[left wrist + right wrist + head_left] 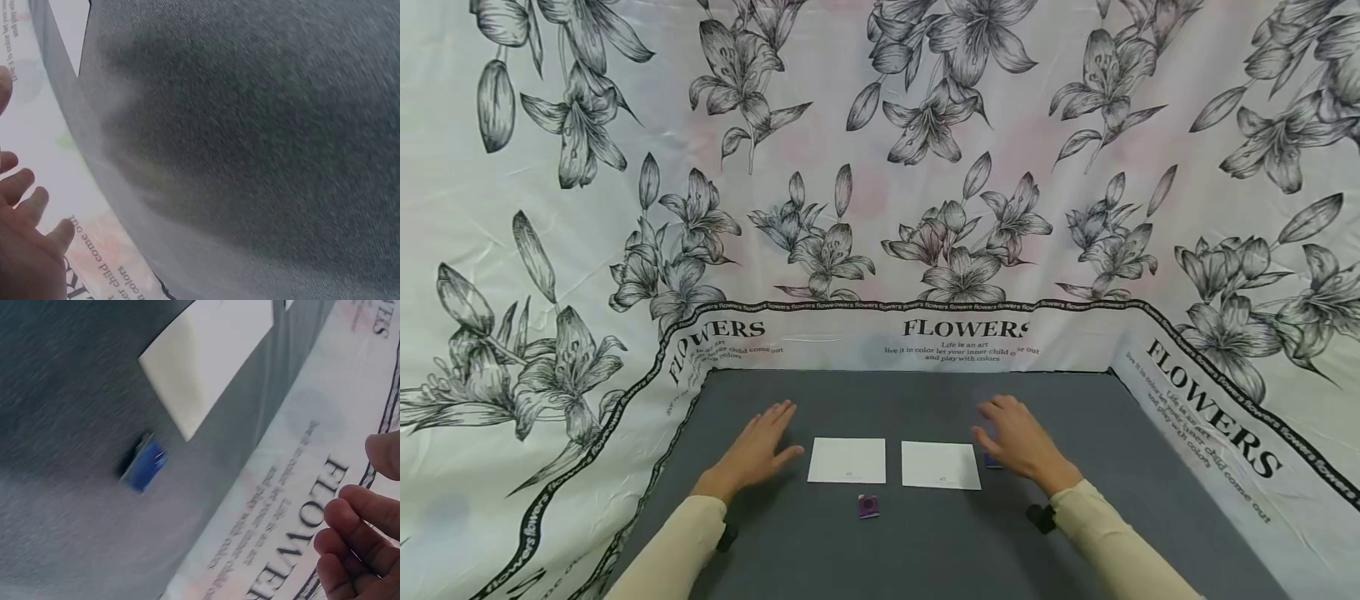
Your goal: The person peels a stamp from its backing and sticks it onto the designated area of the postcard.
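Note:
My left hand (756, 450) hovers over the grey table to the left of a white card (847, 461), fingers extended and holding nothing. Its fingers also show at the left edge of the left wrist view. On the other side, my right hand (1018, 442) is raised beside a second white card (941, 465), its fingers loosely bent around nothing. Partly hidden beneath that hand lies a small blue rectangular piece (145, 465), seen whole in the right wrist view. A small purple square piece (868, 506) with a dark round mark lies just in front of the cards.
The dark grey tabletop (880, 558) meets a white cloth (820, 342) with black lily drawings and "FLOWERS" lettering at its back and sides. A dark wrist device (1041, 518) sits at the right sleeve; another is at the left.

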A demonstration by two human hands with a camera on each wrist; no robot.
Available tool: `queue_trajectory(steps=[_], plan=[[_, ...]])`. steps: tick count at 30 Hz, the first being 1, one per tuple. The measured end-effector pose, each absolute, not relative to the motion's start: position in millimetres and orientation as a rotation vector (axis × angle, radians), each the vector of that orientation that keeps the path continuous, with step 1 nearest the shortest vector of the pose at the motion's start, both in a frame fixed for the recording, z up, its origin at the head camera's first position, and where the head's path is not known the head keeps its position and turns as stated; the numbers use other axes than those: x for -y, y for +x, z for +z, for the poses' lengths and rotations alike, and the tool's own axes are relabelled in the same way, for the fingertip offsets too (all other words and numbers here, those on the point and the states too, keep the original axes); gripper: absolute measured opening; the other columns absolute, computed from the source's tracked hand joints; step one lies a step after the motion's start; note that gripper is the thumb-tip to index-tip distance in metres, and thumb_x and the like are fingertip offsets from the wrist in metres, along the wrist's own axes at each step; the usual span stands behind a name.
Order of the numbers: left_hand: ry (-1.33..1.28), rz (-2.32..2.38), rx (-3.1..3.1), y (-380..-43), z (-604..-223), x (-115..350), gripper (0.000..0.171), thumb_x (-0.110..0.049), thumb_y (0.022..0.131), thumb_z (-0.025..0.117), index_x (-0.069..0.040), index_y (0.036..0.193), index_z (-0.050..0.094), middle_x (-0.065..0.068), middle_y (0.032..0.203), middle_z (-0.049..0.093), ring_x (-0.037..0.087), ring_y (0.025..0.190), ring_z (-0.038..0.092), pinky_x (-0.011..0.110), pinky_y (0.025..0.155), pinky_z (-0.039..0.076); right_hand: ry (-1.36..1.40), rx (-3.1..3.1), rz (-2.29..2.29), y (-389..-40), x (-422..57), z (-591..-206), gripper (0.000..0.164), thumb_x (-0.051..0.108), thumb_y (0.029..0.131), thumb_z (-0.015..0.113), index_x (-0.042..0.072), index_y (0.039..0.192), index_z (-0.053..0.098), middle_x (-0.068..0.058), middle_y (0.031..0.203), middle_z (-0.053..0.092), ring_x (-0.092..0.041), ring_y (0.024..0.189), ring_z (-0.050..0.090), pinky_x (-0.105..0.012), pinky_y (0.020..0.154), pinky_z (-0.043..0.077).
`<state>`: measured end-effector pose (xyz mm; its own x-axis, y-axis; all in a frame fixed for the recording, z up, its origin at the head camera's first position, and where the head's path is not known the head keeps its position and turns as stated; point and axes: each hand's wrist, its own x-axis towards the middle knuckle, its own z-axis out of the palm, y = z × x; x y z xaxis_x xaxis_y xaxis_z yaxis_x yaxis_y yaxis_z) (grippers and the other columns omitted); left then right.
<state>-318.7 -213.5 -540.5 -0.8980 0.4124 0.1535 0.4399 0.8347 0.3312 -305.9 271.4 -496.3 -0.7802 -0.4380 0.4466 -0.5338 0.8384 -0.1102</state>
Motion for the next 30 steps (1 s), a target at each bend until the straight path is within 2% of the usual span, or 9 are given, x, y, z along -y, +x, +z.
queue_trajectory(steps=[5, 22, 30], plan=[[-0.722, -0.574, 2.933, -320, -540, 207, 0.077, -0.034, 0.107, 0.072, 0.003, 0.166, 0.039, 0.028, 0.173, 0.037, 0.051, 0.162, 0.032, 0.072, 0.127, 0.027, 0.786, 2.61, 0.313, -306, -252, -489, 0.029, 0.019, 0.099, 0.078, -0.002, 0.118, 0.076, -0.012, 0.108, 0.071, -0.032, 0.102, 0.066, -0.054, 0.092, 0.055], [-0.778, -0.664, 3.037, -321, -556, 186, 0.077, -0.032, 0.103, 0.078, 0.002, 0.163, 0.044, 0.029, 0.173, 0.037, 0.053, 0.162, 0.029, 0.074, 0.126, 0.025, 0.936, 2.676, 0.312, -303, -202, -493, 0.028, 0.02, 0.099, 0.08, 0.002, 0.121, 0.079, -0.009, 0.111, 0.075, -0.027, 0.102, 0.069, -0.046, 0.09, 0.059], [-0.737, -0.716, 3.116, -324, -563, 179, 0.075, -0.032, 0.104, 0.077, -0.002, 0.164, 0.045, 0.027, 0.173, 0.037, 0.052, 0.163, 0.028, 0.072, 0.126, 0.028, 0.997, 2.704, 0.35, -298, -178, -501, 0.024, 0.018, 0.098, 0.08, 0.004, 0.118, 0.08, -0.009, 0.11, 0.076, -0.027, 0.103, 0.069, -0.048, 0.093, 0.059]])
